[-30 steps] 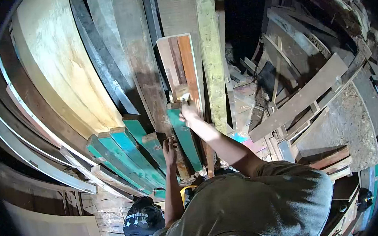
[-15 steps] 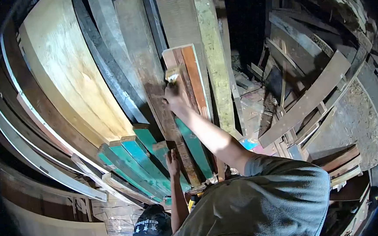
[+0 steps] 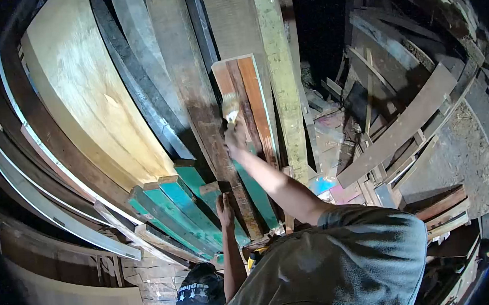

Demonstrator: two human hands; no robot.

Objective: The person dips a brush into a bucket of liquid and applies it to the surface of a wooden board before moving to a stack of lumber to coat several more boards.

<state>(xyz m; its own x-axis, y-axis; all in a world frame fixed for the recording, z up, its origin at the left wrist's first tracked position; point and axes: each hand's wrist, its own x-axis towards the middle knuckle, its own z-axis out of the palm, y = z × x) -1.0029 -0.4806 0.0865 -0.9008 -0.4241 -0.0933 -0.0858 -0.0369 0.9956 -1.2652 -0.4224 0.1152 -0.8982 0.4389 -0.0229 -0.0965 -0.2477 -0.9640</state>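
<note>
My right hand (image 3: 234,141) is closed around the handle of a paintbrush (image 3: 231,109). The brush's pale bristles lie over a reddish-brown wooden panel (image 3: 259,97) with a light edge and a darker strip down it, which leans among upright boards. Lower down, my left hand (image 3: 225,211) has its fingers stretched out, and they rest near the top of a green-painted board (image 3: 209,196) beside a dark brown plank (image 3: 242,206). Nothing shows in that hand.
Several green boards (image 3: 172,208) stand at lower left, with a wide pale plywood sheet (image 3: 90,89) behind them. A yellowish beam (image 3: 285,87) rises right of the panel. Scrap wood (image 3: 396,128) is piled at right. A black cap (image 3: 200,289) shows below.
My right hand and the paintbrush have moved down and slightly right across the panel. My left hand stays in nearly the same place.
</note>
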